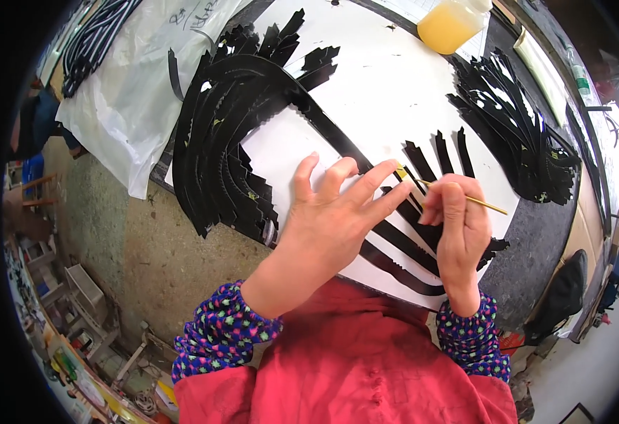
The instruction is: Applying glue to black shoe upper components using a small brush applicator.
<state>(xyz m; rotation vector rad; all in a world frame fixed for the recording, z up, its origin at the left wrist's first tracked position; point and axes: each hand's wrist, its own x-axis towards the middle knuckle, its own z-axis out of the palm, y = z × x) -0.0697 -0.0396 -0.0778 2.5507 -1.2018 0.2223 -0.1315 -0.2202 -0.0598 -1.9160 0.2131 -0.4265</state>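
Note:
Across a white sheet (380, 92) on the table lies a long black strip (327, 131). My left hand (330, 222) is spread over it, fingers apart, with the fingertips resting on or beside the strip. Pinched in my right hand (459, 230) is a thin yellow stick (489, 205), its tip pointing left near my left fingertips. A small yellow patch (401, 172) shows by that tip. Shorter black strips (442, 150) fan out beyond my right hand, and others (405, 244) lie under and below both hands. What the stick's tip touches is too small to tell.
A thick curved pile of black strips (210, 148) lies at the left, another bundle (510, 131) at the right. A container of yellowish liquid (454, 27) stands at the far edge. White plastic sheeting (126, 99) hangs over the table's left side. A clear bottle (579, 78) is far right.

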